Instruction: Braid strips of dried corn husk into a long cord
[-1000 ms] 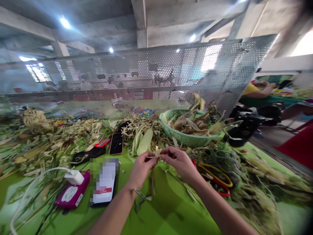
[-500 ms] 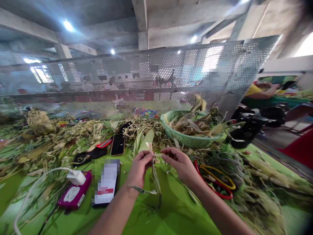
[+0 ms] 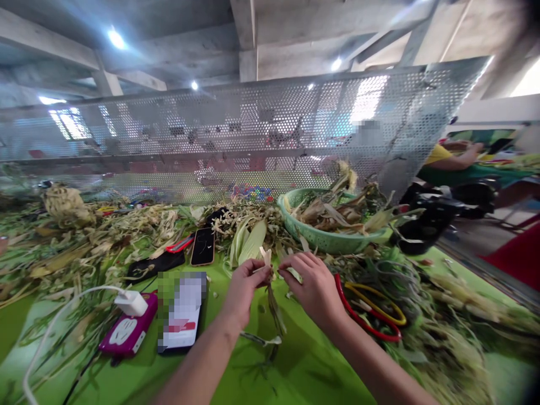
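Over the green tabletop, my left hand (image 3: 248,287) pinches a small bundle of dried corn husk strips (image 3: 274,309). A pale folded end sticks up above the thumb, and darker, thin tails hang below. Close on the right, my right hand (image 3: 312,284) is closed, thumb and forefinger together by a pale husk strip (image 3: 297,273); its fingertips are nearly at the bundle. Just behind the hands lie broad pale-green husk leaves (image 3: 254,239).
A green plastic basket (image 3: 333,243) of dry husks stands behind my right hand. Red- and yellow-handled scissors (image 3: 375,306) lie at right. Phones (image 3: 183,315), a purple power strip (image 3: 130,333) with a white charger and a red cutter (image 3: 180,244) lie left. A perforated metal screen (image 3: 236,135) rises behind.
Both hands have shifted slightly right and stay close together. My right hand has turned and its fingers have curled more. The hanging husk tails have swung a little to the right.
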`<state>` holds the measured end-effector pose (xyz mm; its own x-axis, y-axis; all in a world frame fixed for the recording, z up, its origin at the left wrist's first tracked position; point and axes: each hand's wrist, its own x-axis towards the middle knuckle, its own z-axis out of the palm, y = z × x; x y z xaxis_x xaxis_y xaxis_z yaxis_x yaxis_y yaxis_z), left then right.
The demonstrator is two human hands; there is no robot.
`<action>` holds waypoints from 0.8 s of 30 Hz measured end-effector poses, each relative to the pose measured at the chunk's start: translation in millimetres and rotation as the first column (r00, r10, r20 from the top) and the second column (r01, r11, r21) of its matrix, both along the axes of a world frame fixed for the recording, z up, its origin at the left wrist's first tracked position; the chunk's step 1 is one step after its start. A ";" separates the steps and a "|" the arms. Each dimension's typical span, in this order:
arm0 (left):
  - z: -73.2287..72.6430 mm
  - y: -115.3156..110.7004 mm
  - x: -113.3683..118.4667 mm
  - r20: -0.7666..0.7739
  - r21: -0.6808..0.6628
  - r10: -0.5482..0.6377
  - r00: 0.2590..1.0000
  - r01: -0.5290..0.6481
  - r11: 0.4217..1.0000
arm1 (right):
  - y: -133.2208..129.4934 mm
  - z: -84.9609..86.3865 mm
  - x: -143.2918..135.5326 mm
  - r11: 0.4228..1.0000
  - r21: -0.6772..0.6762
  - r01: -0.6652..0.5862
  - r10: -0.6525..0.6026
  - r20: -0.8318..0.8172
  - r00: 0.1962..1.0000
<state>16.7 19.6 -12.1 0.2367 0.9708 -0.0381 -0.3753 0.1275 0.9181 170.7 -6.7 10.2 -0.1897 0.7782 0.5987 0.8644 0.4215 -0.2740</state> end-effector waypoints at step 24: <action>2.9 -2.1 0.6 -0.187 0.178 0.127 0.974 -0.094 0.980 | 13.6 -18.9 -2.1 0.871 -0.357 -0.338 0.001 -0.686 0.728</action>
<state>17.3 17.6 -9.2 0.1316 0.9871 0.0915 -0.1885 -0.0657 0.9799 168.7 6.9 -8.7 -0.0438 0.9718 0.2319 0.3229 0.2334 -0.9172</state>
